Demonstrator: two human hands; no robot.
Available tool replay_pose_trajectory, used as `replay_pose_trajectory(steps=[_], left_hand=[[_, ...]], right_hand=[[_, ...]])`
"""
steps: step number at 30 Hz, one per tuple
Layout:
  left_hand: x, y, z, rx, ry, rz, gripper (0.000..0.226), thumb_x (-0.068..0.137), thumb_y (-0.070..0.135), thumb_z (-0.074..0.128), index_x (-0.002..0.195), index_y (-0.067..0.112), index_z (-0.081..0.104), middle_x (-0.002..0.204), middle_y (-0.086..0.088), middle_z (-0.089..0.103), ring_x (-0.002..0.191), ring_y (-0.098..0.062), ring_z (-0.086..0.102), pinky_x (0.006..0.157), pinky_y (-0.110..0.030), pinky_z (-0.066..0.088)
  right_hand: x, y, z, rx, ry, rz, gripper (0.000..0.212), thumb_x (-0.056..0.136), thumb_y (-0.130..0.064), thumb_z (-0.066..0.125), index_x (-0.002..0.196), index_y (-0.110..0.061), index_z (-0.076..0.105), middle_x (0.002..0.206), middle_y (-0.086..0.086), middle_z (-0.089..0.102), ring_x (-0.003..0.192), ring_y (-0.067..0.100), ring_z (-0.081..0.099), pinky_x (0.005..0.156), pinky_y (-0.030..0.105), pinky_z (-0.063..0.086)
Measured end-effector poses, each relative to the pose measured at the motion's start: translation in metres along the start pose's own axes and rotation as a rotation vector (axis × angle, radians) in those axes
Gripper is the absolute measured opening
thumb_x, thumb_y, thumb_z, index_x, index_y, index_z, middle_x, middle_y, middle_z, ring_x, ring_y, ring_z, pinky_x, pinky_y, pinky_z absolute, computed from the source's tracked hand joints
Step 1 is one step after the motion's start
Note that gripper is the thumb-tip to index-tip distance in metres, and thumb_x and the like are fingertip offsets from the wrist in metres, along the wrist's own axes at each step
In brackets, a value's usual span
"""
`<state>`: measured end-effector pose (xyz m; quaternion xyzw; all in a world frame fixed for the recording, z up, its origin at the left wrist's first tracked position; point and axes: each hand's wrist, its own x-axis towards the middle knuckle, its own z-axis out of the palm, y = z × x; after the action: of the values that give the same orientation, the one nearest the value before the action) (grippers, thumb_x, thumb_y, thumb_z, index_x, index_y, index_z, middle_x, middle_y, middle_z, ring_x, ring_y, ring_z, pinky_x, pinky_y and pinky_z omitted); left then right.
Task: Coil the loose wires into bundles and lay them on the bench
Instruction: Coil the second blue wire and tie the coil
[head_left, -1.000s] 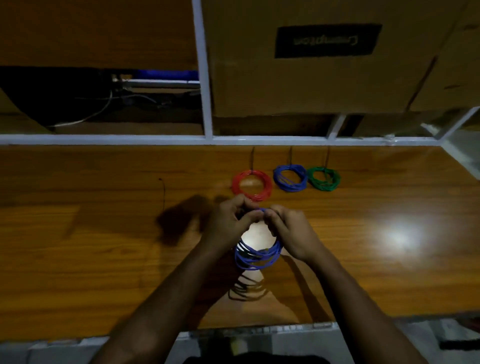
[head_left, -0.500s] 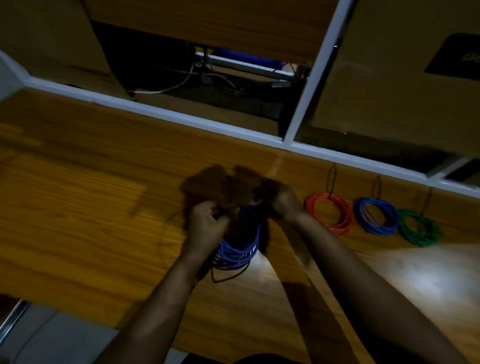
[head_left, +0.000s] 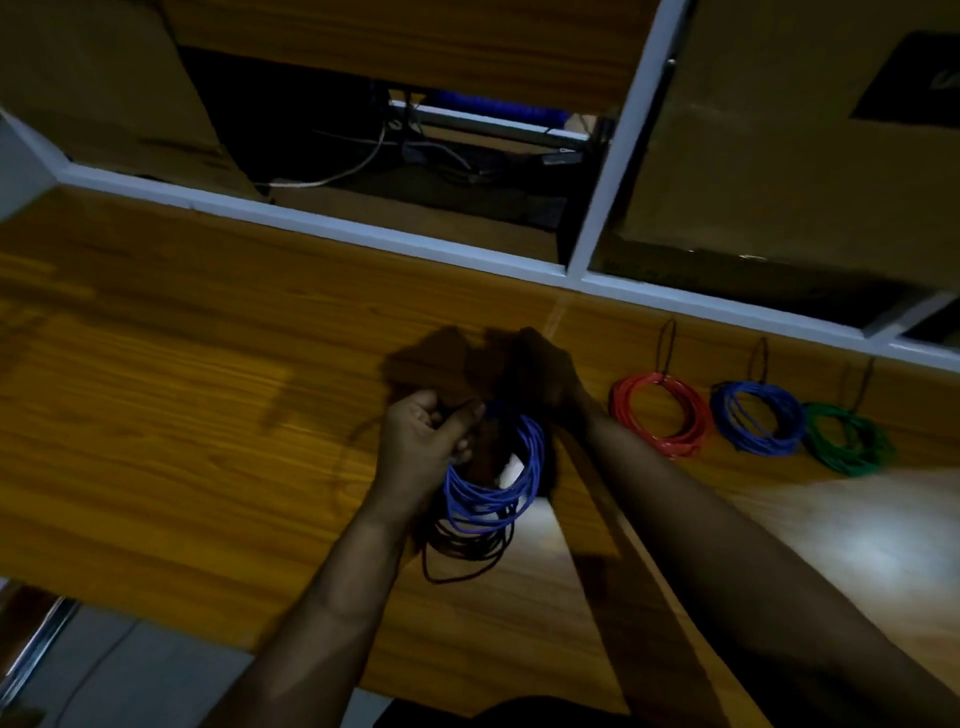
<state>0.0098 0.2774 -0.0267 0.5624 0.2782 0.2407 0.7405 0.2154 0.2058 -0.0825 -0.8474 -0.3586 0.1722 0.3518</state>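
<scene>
Left hand (head_left: 423, 441) pinches top of blue coil (head_left: 493, 483), held upright just above counter (head_left: 182, 415). Right hand (head_left: 545, 384) at coil's far top, dark; grip unclear. Finished red coil (head_left: 657, 415) lies right, nearer right hand.

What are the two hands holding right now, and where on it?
Both hold the blue wire coil by its top: left hand pinches it there; right hand, in shadow, seems to grip beside it.

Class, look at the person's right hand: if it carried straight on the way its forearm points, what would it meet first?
Probably bare bench up to the white frame rail. The right hand points away and leftward, though it is too dark to be sure.
</scene>
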Motion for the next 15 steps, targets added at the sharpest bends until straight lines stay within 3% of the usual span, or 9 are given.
replay_pose_trajectory(steps=[1, 3, 5, 8, 10, 12, 15], left_hand=[[-0.003, 0.001, 0.008, -0.015, -0.017, -0.005, 0.024, 0.085, 0.006, 0.072, 0.066, 0.02, 0.067, 0.054, -0.005, 0.056, 0.043, -0.011, 0.046, 0.043, -0.023, 0.037], [-0.013, 0.003, 0.029, -0.044, -0.078, -0.013, 0.017, 0.085, 0.004, 0.07, 0.071, 0.013, 0.065, 0.06, -0.01, 0.062, 0.042, -0.01, 0.046, 0.041, -0.021, 0.037], [-0.026, 0.006, 0.054, -0.048, -0.154, -0.02, 0.013, 0.087, -0.002, 0.066, 0.077, 0.005, 0.063, 0.06, -0.008, 0.064, 0.042, -0.009, 0.046, 0.041, -0.02, 0.038], [-0.046, 0.004, 0.093, -0.024, -0.269, -0.018, 0.012, 0.087, -0.004, 0.064, 0.077, 0.003, 0.062, 0.057, -0.004, 0.064, 0.04, -0.008, 0.046, 0.04, -0.02, 0.039], [-0.06, -0.001, 0.12, -0.018, -0.357, -0.032, 0.013, 0.088, -0.005, 0.064, 0.077, 0.003, 0.062, 0.056, -0.005, 0.064, 0.039, -0.009, 0.045, 0.04, -0.02, 0.038], [-0.075, -0.009, 0.146, -0.018, -0.437, -0.055, 0.016, 0.089, -0.007, 0.061, 0.076, 0.002, 0.061, 0.056, -0.007, 0.063, 0.038, -0.01, 0.043, 0.04, -0.021, 0.036], [-0.101, -0.024, 0.18, 0.01, -0.535, -0.074, 0.016, 0.09, -0.005, 0.061, 0.075, 0.001, 0.06, 0.058, -0.012, 0.063, 0.039, -0.013, 0.04, 0.043, -0.023, 0.031]], right_hand=[[-0.028, -0.019, -0.021, 0.102, 0.046, 0.01, 0.023, 0.095, -0.017, 0.064, 0.116, -0.021, 0.056, 0.106, -0.01, 0.057, 0.086, 0.003, 0.057, 0.067, 0.012, 0.048], [-0.069, -0.019, -0.053, 0.335, 0.122, 0.119, 0.027, 0.096, -0.004, 0.057, 0.098, -0.03, 0.055, 0.098, -0.003, 0.06, 0.084, 0.013, 0.061, 0.066, 0.023, 0.054], [-0.098, -0.007, -0.075, 0.399, 0.225, 0.178, 0.025, 0.098, -0.009, 0.054, 0.093, -0.034, 0.055, 0.094, 0.004, 0.064, 0.079, 0.02, 0.065, 0.06, 0.032, 0.058], [-0.14, 0.011, -0.104, 0.479, 0.355, 0.253, 0.003, 0.102, -0.009, 0.05, 0.103, -0.01, 0.053, 0.073, 0.007, 0.063, 0.051, 0.013, 0.063, 0.048, 0.027, 0.053], [-0.172, 0.016, -0.119, 0.575, 0.387, 0.278, 0.005, 0.103, -0.002, 0.045, 0.103, -0.001, 0.05, 0.066, 0.01, 0.06, 0.042, 0.009, 0.057, 0.044, 0.024, 0.049], [-0.206, 0.026, -0.132, 0.68, 0.399, 0.299, 0.008, 0.104, -0.003, 0.045, 0.098, -0.001, 0.05, 0.069, 0.012, 0.06, 0.044, 0.009, 0.056, 0.045, 0.021, 0.048], [-0.257, 0.041, -0.149, 0.861, 0.418, 0.376, 0.01, 0.103, -0.008, 0.049, 0.094, -0.008, 0.052, 0.07, 0.008, 0.064, 0.056, 0.02, 0.055, 0.054, 0.033, 0.052]])
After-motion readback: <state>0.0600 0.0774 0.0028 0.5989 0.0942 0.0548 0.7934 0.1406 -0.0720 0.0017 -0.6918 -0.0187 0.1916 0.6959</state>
